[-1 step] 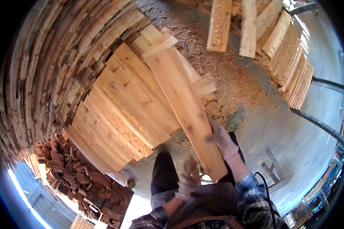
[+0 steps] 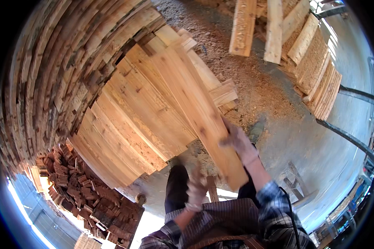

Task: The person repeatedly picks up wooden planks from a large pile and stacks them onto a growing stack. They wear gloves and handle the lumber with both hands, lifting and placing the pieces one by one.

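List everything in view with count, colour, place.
Held board: one, light brown, centre.
Flat boards: several, yellowish brown, left of centre.
Stacked planks: many, brown, far left.
Block pile: one, reddish brown, lower left.
Board pile: one, pale brown, upper right.
Sawdust: uncountable, tan, upper centre-right.
Bars: several, dark, right edge.
Floor: one, grey, lower right.
Apron: one, dark striped, bottom centre.
Sleeves: two, plaid, bottom.
Left hand: one, empty, bottom centre.
Right hand: one, gripping the held board's edge.
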Demonstrator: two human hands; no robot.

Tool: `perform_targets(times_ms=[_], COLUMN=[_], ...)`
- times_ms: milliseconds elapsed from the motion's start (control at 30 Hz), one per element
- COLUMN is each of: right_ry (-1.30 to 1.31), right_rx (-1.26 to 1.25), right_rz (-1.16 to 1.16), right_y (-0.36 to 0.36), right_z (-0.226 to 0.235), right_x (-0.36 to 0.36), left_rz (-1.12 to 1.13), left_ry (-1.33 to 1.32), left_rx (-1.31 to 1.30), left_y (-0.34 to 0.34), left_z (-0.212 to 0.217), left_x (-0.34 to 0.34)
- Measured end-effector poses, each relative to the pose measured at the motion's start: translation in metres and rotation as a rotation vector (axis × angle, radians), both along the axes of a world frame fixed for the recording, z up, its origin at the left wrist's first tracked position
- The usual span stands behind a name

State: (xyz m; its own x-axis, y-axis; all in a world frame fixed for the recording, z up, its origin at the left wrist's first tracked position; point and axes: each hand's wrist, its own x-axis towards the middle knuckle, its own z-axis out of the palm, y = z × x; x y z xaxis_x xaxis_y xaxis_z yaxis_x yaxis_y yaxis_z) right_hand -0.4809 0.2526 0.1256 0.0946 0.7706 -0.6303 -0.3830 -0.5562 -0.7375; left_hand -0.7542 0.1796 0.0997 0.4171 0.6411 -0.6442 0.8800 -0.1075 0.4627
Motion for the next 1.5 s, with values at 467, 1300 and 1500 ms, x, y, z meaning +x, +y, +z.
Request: perform_targets(times_ms=[467,1300,1500], right_ry=[-0.929,-1.179,-1.206], right_rx=[-0.065,0.050,-0.092], right_rz=[0.501,0.365,0.471], right_y=[0.181,0.187,0.195], right_z=[-0.115,-0.165,-0.148], right_x=[0.005,0.066,0.057], left_rz=[0.200,0.158,0.145], left_ry=[0.443,0.470,0.548], left_rx=[0.845,0.815,0.821], left_y=[0.252,0.257,0.254], left_z=[-0.154,-0.150,-0.157], left_x=[0.030,0.046,0.039])
